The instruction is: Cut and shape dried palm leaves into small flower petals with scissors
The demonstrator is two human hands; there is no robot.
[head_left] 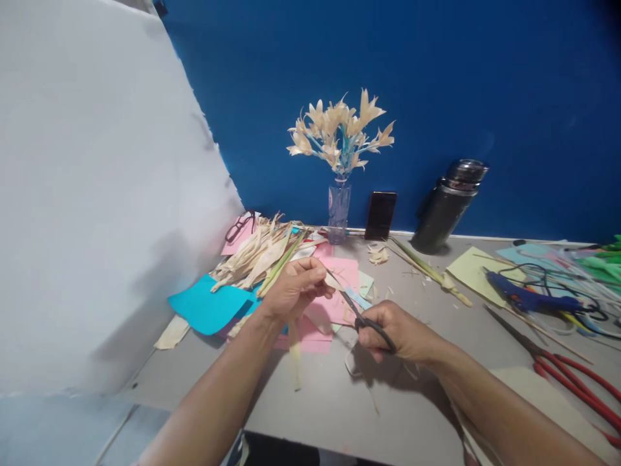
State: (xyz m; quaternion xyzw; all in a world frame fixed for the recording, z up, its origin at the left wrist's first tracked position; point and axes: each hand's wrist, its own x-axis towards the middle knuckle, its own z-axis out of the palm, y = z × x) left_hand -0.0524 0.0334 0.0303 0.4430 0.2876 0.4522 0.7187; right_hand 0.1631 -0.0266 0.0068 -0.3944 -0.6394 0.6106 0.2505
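Note:
My right hand [395, 329] is closed around the black handles of a small pair of scissors [350, 303], whose blades point up and left toward my other hand. My left hand [303, 285] pinches a pale piece of corn husk [332, 279] right at the scissor tips. Below my left wrist hangs a pale yellowish strip [295, 362]; whether it belongs to the same piece I cannot tell. Pink paper sheets [310, 343] lie under both hands, with thin husk scraps around them. Behind my left hand is a heap of dried corn husks [262, 249].
A clear bottle [338, 213] holds husk flowers [339, 126] against the blue wall. A phone [381, 215] and a dark flask [449, 207] stand beside it. On the right lie a blue glue gun [528, 294] and red-handled shears [572, 378]. Blue paper [213, 304] lies left.

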